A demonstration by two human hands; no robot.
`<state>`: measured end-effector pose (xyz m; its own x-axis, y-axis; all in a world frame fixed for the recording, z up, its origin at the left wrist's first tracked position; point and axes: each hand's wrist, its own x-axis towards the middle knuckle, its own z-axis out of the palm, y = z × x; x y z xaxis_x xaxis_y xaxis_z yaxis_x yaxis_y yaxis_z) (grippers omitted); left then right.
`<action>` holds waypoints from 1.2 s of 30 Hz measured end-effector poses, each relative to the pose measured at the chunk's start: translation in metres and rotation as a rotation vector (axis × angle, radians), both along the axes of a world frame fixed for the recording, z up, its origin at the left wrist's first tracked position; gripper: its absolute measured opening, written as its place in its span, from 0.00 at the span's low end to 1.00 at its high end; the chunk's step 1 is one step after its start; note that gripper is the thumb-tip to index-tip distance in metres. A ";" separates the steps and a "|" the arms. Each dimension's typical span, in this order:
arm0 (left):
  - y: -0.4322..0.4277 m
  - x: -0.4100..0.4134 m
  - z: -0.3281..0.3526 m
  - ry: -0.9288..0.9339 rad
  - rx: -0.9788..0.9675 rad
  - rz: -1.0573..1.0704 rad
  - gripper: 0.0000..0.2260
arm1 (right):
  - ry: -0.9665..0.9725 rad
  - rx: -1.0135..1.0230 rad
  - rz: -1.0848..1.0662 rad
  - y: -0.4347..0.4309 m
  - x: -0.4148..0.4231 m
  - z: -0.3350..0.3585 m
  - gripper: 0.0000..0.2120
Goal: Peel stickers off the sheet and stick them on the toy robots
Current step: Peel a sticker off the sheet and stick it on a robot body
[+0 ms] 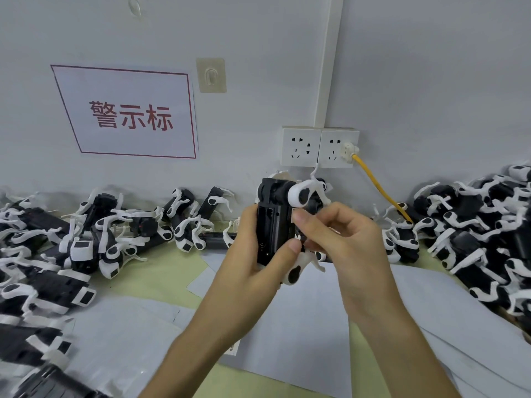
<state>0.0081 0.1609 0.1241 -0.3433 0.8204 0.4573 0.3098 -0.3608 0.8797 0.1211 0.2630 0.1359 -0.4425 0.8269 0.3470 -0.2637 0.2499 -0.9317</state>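
My left hand grips a black toy robot with white legs, held upright above the table at centre. The thumb lies across its lower front. My right hand is curled against the robot's right side, with its thumb and forefinger pinched at the black body. Whether a sticker is between those fingers I cannot tell. White sheets lie flat on the table under my hands.
Piles of black-and-white toy robots lie on the left, along the wall and on the right. A wall socket holds a plug with a yellow cable. A red-framed sign hangs on the wall.
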 end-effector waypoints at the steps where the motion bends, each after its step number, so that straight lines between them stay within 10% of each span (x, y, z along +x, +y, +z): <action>1: -0.001 0.001 0.000 -0.038 -0.019 -0.028 0.14 | 0.003 -0.023 0.058 0.000 0.000 0.001 0.17; 36: -0.014 -0.006 0.015 -0.079 -0.149 -0.208 0.16 | 0.097 0.150 0.342 -0.008 -0.001 0.001 0.24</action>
<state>0.0024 0.1466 0.1390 -0.1899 0.9333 0.3049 0.1712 -0.2743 0.9463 0.1205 0.2546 0.1370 -0.6432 0.5738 0.5071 -0.4406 0.2642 -0.8579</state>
